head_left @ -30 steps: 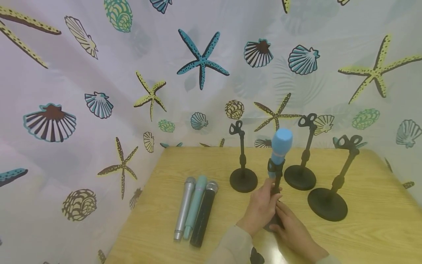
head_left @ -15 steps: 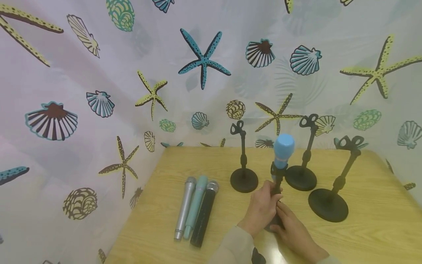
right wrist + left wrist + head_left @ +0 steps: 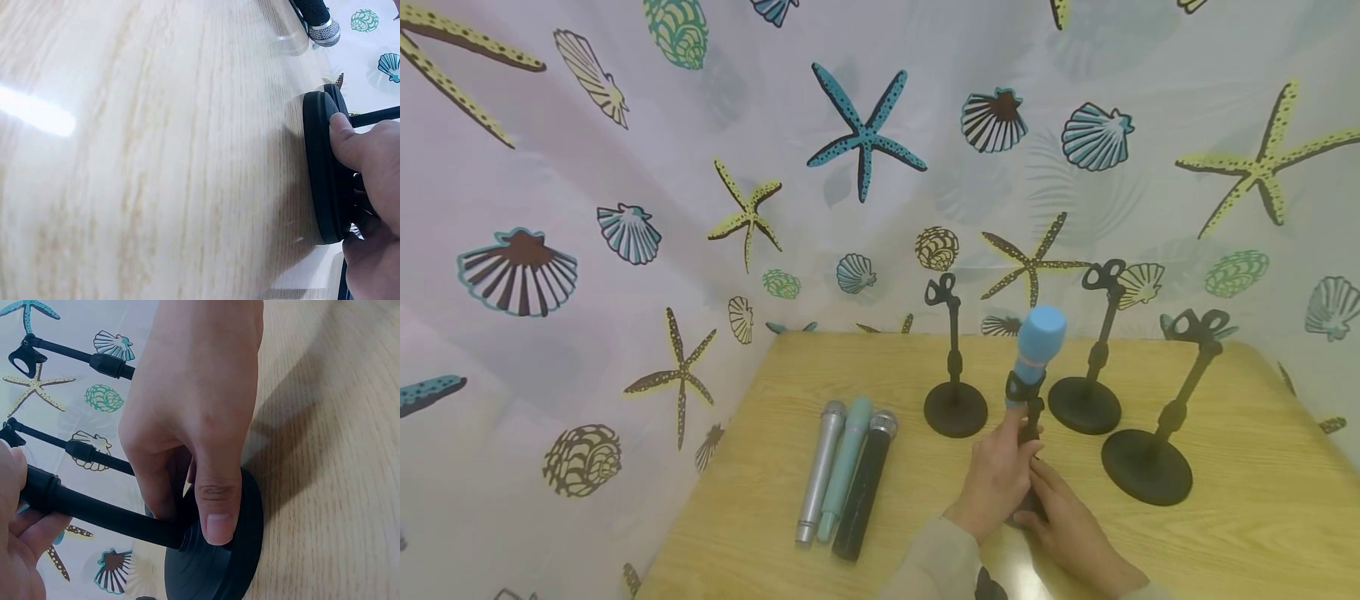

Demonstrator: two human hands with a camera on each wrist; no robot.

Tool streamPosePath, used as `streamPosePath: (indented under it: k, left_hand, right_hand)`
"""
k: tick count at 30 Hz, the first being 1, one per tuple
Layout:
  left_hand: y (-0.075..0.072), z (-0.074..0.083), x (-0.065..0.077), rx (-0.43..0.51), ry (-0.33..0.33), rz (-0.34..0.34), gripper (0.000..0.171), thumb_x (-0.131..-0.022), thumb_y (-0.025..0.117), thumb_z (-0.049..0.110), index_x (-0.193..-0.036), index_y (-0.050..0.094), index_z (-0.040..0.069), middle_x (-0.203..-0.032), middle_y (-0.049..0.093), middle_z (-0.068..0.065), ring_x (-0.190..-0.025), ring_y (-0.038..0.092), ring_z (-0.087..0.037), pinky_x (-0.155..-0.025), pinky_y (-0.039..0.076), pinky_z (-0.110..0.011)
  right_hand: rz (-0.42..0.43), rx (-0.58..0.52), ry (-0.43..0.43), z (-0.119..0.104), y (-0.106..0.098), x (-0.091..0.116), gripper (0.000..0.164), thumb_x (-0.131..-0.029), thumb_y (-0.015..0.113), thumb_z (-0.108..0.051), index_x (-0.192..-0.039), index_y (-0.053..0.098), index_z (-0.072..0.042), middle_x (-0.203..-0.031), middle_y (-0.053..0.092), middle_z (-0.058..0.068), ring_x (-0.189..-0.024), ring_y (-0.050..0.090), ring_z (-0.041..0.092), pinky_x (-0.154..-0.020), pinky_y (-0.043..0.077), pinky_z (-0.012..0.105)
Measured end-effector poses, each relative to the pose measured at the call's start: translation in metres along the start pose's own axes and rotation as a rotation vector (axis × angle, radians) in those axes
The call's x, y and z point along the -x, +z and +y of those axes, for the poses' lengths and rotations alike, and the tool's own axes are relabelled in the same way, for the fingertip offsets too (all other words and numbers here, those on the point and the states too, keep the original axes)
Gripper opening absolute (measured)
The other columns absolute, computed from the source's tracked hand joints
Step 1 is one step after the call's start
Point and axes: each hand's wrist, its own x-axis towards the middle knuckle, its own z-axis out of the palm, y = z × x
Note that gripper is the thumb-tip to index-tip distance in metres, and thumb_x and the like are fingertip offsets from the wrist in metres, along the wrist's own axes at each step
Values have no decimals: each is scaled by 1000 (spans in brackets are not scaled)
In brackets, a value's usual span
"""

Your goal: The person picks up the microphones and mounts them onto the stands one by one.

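A blue microphone (image 3: 1042, 332) leans in the clip of a black desk microphone stand (image 3: 106, 515), its head upward. My left hand (image 3: 997, 471) grips the upper part of this stand's pole, just below the clip; at the left edge of the left wrist view its fingers curl round the pole. The right hand (image 3: 1071, 525) holds the round base low down, thumb pressed on top of the disc and fingers around the pole's foot. In the right wrist view the base (image 3: 322, 169) stands close over the wooden table. Part of the microphone's lower end is hidden behind the left hand.
Three more black stands with bare clips stand behind and to the right: a left one (image 3: 955, 408), a middle one (image 3: 1084, 406) and a right one (image 3: 1146, 467). To the left lie silver (image 3: 820, 475), mint-green (image 3: 846, 471) and black (image 3: 865, 492) microphones. A shell-patterned curtain (image 3: 850, 225) hangs behind.
The blue microphone and its clip have dipped slightly, swinging a little right and then back left. Both hands keep their hold on the stand.
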Motion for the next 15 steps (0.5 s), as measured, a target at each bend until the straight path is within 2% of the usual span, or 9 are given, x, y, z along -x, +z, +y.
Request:
streamPosePath:
  k: [10,15]
  left_hand:
    - [0,3,2,-22,-44,4,23,-101,55,26,-117,49,12,-110,74,4,-94,73,-13,-77,57,-19]
    - [1,2,2,-31,-36,4,30,-100,56,26,-125,46,13,-110,74,4,-95,72,-13,-79,57,-21]
  right_hand:
    - [41,7,-21,-1,0,0,74,-78,81,-14,-138,46,13,-141,49,31,-124,54,49,-97,48,57]
    - [54,8,-19,-1,1,0,75,-77,81,-14,-138,47,12,-140,50,30,-123,54,48,-97,48,57]
